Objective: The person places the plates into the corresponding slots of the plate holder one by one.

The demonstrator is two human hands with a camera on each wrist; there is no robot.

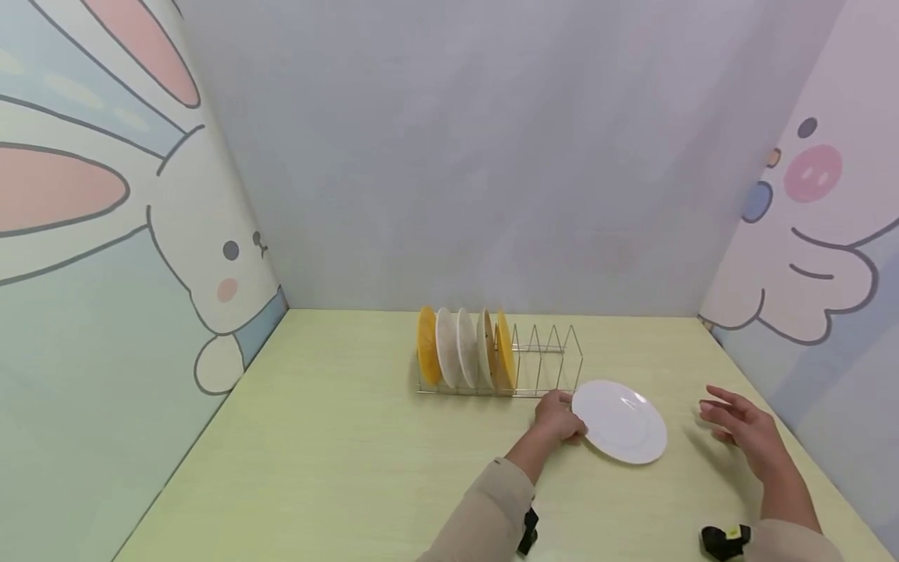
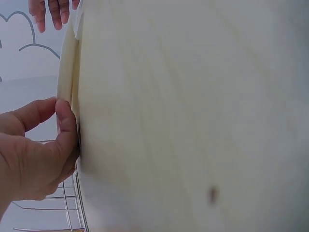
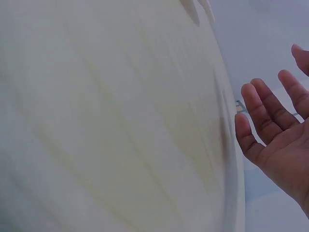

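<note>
A white plate (image 1: 620, 422) lies face up low over the table, right of the rack. My left hand (image 1: 559, 417) pinches its left rim; in the left wrist view the thumb is on top of the plate (image 2: 67, 72) and the curled fingers are at its underside. Off to the plate's right, my right hand (image 1: 748, 432) is raised above the table, fingers spread and loosely bent, with nothing in it. The right wrist view shows that hand (image 3: 285, 130) with its palm bare.
Behind the left hand stands a wire dish rack (image 1: 539, 367). Several plates stand upright in its left part, among them a yellow plate (image 1: 427, 347) and a white plate (image 1: 445, 348). The pale table (image 1: 316, 437) meets a grey back wall (image 1: 449, 172) and cartoon-printed side walls.
</note>
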